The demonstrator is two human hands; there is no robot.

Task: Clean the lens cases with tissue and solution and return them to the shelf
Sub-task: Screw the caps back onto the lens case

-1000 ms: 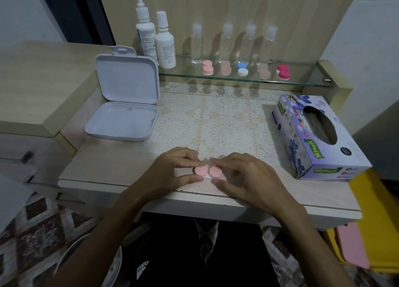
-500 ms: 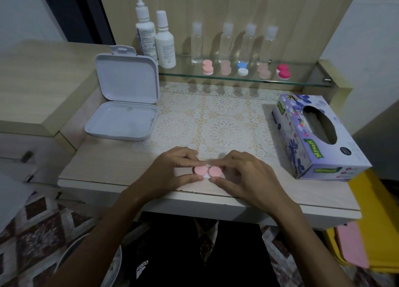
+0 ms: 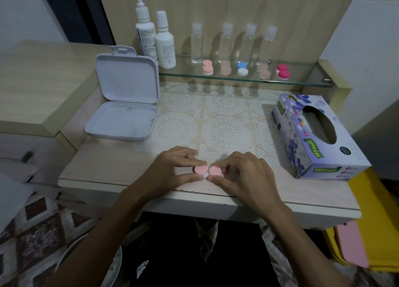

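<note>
The lens case (image 3: pixel 207 170) lies near the front edge of the tabletop (image 3: pixel 108 163), between both hands. It consists of two round pink caps set side by side and touching at the centre, on a white base of which only a small part shows below the joint. The caps are flat-topped, plain and matt.

The left hand (image 3: pixel 172 170) holds the left cap: thumb below, forefinger above, fingers curled and clamped on its rim. The right hand (image 3: pixel 244 174) holds the right cap in the same manner, fingers curled and clamped on its rim.

On the glass shelf (image 3: pixel 302 79) at the rear stand five further lens cases: pink (image 3: pixel 207 67), pale peach (image 3: pixel 225 68), blue and white (image 3: pixel 242 68), pale peach (image 3: pixel 264 71) and deep pink with white (image 3: pixel 283 71). Behind them stand four clear bottles (image 3: pixel 225 43); two white solution bottles (image 3: pixel 154 38) stand at the left end.

A tissue box (image 3: pixel 311 157) lies at the right of the tabletop. An open white hinged box (image 3: pixel 125 105) stands at the left, lid upright.
</note>
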